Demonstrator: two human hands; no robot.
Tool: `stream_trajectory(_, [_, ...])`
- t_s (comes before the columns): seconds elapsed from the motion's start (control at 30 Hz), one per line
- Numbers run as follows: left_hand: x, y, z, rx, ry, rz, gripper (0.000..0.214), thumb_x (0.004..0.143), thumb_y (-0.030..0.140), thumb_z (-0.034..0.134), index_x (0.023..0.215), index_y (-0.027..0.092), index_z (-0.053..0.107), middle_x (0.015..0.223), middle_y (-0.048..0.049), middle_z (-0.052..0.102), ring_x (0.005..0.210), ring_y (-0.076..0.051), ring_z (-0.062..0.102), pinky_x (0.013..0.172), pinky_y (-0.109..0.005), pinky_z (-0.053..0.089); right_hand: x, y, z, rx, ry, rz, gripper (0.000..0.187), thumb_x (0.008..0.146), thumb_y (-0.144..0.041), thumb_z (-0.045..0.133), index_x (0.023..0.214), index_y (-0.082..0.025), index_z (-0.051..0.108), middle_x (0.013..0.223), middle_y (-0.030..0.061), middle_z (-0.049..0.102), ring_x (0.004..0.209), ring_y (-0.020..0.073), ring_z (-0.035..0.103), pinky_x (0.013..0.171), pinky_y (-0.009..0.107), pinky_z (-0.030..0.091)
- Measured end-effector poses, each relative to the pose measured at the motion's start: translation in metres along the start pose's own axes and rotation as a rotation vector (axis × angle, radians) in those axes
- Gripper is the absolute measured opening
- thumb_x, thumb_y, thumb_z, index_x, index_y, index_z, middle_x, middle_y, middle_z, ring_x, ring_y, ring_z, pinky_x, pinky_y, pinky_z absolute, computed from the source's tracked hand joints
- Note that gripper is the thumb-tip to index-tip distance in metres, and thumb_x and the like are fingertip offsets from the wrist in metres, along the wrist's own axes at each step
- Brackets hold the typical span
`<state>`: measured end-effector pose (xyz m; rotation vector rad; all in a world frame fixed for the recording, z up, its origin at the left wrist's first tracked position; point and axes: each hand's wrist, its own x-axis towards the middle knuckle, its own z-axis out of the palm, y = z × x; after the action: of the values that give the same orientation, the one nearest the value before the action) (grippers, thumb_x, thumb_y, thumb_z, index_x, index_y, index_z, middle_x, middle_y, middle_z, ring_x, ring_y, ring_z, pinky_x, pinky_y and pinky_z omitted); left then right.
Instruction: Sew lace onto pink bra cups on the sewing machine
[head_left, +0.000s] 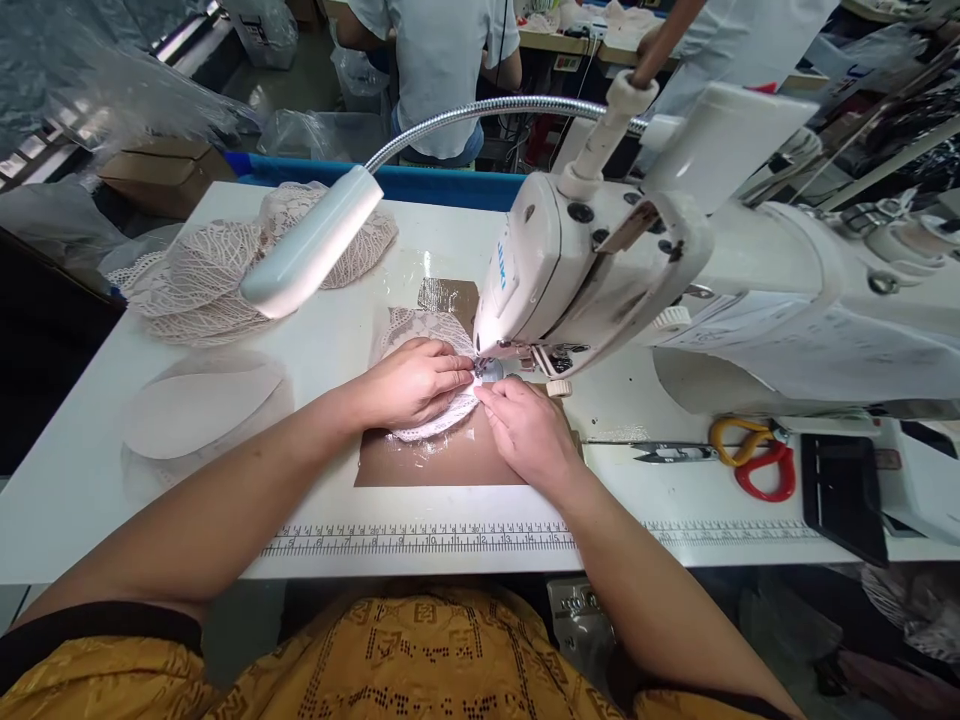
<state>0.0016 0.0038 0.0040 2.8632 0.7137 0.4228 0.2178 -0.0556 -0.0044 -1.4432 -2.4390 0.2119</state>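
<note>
A white lace fabric piece (420, 330) lies on the brown plate under the presser foot (491, 365) of a white sewing machine (600, 270). My left hand (412, 385) lies on top of the lace with fingers laid flat and pressed on it, fingertips close to the needle. My right hand (529, 430) sits just right of it, its fingers pinching the lace edge beside the presser foot. The two hands almost touch at the needle.
A pile of lace pieces (202, 275) and flat foam cups (199, 410) lie at the left. A gooseneck lamp (311, 245) hangs over the table. Thread snips (675, 453), red-and-yellow scissors (757, 460) and a black device (840, 495) lie right. A ruler strip (420, 540) runs along the front edge. A person in a white shirt (439, 70) sits beyond.
</note>
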Motion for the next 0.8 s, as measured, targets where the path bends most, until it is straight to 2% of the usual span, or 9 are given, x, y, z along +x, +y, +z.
stream_trajectory(0.13, [0.0, -0.002, 0.002, 0.025, 0.03, -0.056, 0.036, 0.097, 0.027, 0.043, 0.123, 0.013, 0.063, 0.129, -0.0104, 0.064, 0.111, -0.027, 0.055, 0.093, -0.041, 0.046, 0.002, 0.0, 0.002, -0.022, -0.018, 0.002, 0.039, 0.091, -0.013, 0.043, 0.121, -0.016, 0.068, 0.097, 0.0094, 0.068, 0.081, 0.0214, 0.059, 0.071, 0.033, 0.044])
stream_trajectory(0.3, [-0.004, 0.001, 0.002, 0.077, 0.011, -0.095, 0.037, 0.096, 0.03, 0.043, 0.122, 0.014, 0.064, 0.131, -0.0118, 0.062, 0.112, -0.03, 0.054, 0.095, -0.044, 0.045, 0.002, 0.0, 0.002, 0.008, 0.001, 0.019, 0.039, 0.092, -0.014, 0.042, 0.122, -0.016, 0.067, 0.1, 0.0097, 0.069, 0.085, 0.0221, 0.061, 0.074, 0.033, 0.046])
stream_trajectory(0.5, [-0.008, 0.012, -0.006, 0.082, -0.045, 0.002, 0.039, 0.094, 0.04, 0.047, 0.121, 0.018, 0.064, 0.13, -0.0158, 0.058, 0.107, -0.03, 0.055, 0.093, -0.045, 0.043, 0.0, 0.0, 0.0, 0.079, 0.076, 0.108, 0.037, 0.093, -0.015, 0.042, 0.122, -0.015, 0.065, 0.113, 0.0104, 0.068, 0.098, 0.0234, 0.061, 0.081, 0.033, 0.046])
stream_trajectory(0.67, [-0.009, 0.008, -0.003, 0.05, -0.031, 0.095, 0.036, 0.097, 0.034, 0.044, 0.121, 0.016, 0.063, 0.129, -0.0132, 0.062, 0.108, -0.027, 0.055, 0.094, -0.043, 0.043, -0.001, -0.001, 0.001, -0.011, 0.011, 0.011, 0.038, 0.089, -0.011, 0.043, 0.117, -0.019, 0.068, 0.098, 0.0079, 0.067, 0.084, 0.0208, 0.058, 0.072, 0.031, 0.043])
stream_trajectory(0.8, [-0.009, 0.003, 0.003, 0.063, -0.024, 0.13, 0.035, 0.098, 0.026, 0.042, 0.125, 0.015, 0.062, 0.131, -0.0108, 0.063, 0.11, -0.027, 0.055, 0.093, -0.042, 0.044, -0.001, -0.004, 0.002, -0.114, -0.023, 0.015, 0.041, 0.087, -0.007, 0.043, 0.116, -0.02, 0.069, 0.092, 0.0077, 0.064, 0.077, 0.0196, 0.054, 0.068, 0.03, 0.039])
